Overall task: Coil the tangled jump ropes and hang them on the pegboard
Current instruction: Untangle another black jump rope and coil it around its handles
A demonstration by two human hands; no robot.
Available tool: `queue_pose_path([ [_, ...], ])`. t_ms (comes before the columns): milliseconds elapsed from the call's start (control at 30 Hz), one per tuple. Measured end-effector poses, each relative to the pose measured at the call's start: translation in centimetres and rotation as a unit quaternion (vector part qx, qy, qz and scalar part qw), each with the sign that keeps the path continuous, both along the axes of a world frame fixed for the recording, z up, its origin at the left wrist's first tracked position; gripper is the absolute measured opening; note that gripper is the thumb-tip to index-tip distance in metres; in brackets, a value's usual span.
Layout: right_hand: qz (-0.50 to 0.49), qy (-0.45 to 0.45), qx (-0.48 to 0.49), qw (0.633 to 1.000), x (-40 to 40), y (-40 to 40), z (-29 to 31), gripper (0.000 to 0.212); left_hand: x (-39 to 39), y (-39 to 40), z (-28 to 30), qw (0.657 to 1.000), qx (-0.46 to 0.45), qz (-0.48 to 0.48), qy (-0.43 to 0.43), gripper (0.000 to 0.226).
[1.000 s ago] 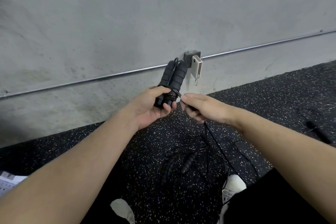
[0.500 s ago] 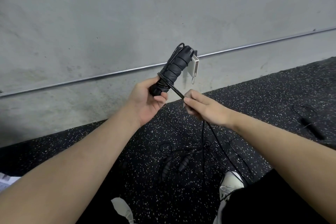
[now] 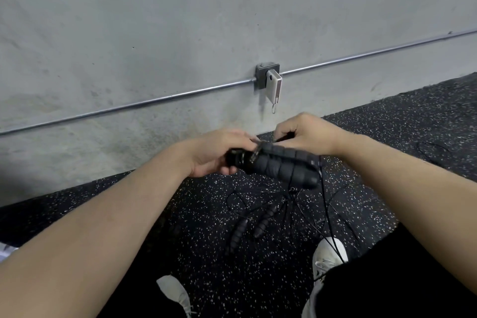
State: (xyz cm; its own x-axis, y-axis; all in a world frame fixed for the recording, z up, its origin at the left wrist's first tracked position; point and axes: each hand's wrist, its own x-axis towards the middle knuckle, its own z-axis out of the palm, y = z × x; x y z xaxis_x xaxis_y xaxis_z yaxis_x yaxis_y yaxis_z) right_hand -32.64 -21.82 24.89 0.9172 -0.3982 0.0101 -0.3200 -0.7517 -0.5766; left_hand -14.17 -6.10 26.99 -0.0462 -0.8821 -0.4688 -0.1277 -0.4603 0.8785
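Note:
My left hand (image 3: 219, 155) grips the ends of two black ribbed jump-rope handles (image 3: 281, 166) held together, now lying nearly level and pointing right. A few turns of thin black cord are wound round them near my fingers. My right hand (image 3: 304, 134) pinches that cord just behind the handles; the cord (image 3: 326, 214) hangs from there down to the floor. A second jump rope lies tangled on the floor below, its two black handles (image 3: 250, 227) side by side. No pegboard is in view.
A grey concrete wall stands ahead with a metal conduit (image 3: 154, 100) and a junction box (image 3: 265, 79) carrying a small white device. The floor is black speckled rubber (image 3: 413, 124). My two white shoes (image 3: 327, 255) stand below, and another cord loop (image 3: 436, 148) lies at right.
The handles have swung down from upright to nearly level, pointing right. My right hand has moved up and behind them with the cord. Both hands sit lower in view.

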Motion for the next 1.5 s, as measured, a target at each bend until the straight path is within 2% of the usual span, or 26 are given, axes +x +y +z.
queue_pose_path([
  [67,-0.016,0.014,-0.036,0.999,0.5,-0.4,0.6,0.02,-0.6,-0.2,0.0,0.995,-0.011,-0.012,-0.096,0.018],
  [167,0.002,0.026,-0.061,0.998,1.3,-0.2,1.5,0.016,-0.6,-0.4,-0.1,0.98,-0.05,-0.03,-0.193,0.014],
  [267,0.002,0.013,-0.039,0.999,1.7,-0.4,2.6,0.011,0.1,-0.8,0.2,0.953,-0.084,-0.023,-0.292,0.013],
  [367,-0.054,0.008,0.01,0.998,1.7,-1.0,3.3,0.007,0.5,-1.1,-0.3,0.918,-0.095,0.011,-0.385,0.017],
  [400,-0.068,0.02,0.018,0.997,1.8,-1.1,3.4,0.013,0.5,-1.2,-0.6,0.903,-0.1,0.026,-0.417,0.02],
  [467,-0.07,0.065,0.019,0.995,2.2,-0.9,3.2,0.028,0.5,-1.2,-1.5,0.883,-0.117,0.056,-0.452,0.034],
  [533,-0.063,0.074,0.049,0.994,2.7,0.0,3.2,0.036,0.4,-1.3,-2.2,0.88,-0.13,0.075,-0.45,0.054],
  [600,-0.065,0.046,0.127,0.989,2.9,0.8,3.5,0.036,0.6,-1.4,-2.4,0.882,-0.144,0.098,-0.437,0.054],
  [733,-0.042,0.025,0.221,0.974,2.9,2.0,3.9,0.044,1.6,-1.8,-1.9,0.896,-0.177,0.205,-0.352,0.038],
  [833,-0.049,0.056,0.275,0.959,3.1,2.7,3.8,0.032,2.0,-2.1,-1.7,0.91,-0.175,0.318,-0.2,0.031],
  [900,-0.045,0.062,0.314,0.946,3.3,3.4,3.7,0.028,2.0,-2.3,-1.8,0.906,-0.172,0.379,-0.078,0.03],
  [1000,-0.04,0.054,0.294,0.953,3.4,4.2,3.8,0.027,1.8,-2.5,-1.1,0.87,-0.185,0.447,0.097,0.027],
  [1100,-0.025,0.042,0.271,0.961,3.5,4.9,3.3,0.028,1.9,-2.4,0.0,0.813,-0.187,0.484,0.264,0.027],
  [1200,-0.005,0.045,0.249,0.967,3.5,5.3,2.6,0.031,2.4,-1.9,0.2,0.753,-0.179,0.482,0.411,0.018],
  [1267,0.001,0.054,0.235,0.97,3.4,5.3,2.3,0.033,2.7,-1.4,0.5,0.736,-0.177,0.461,0.463,0.013],
  [1333,-0.006,0.06,0.211,0.976,3.1,5.0,2.1,0.039,2.9,-1.0,0.8,0.74,-0.168,0.438,0.482,0.018],
  [1500,-0.075,0.042,0.15,0.985,2.4,3.5,1.4,0.051,2.6,-0.2,0.8,0.813,-0.124,0.36,0.441,0.015],
])
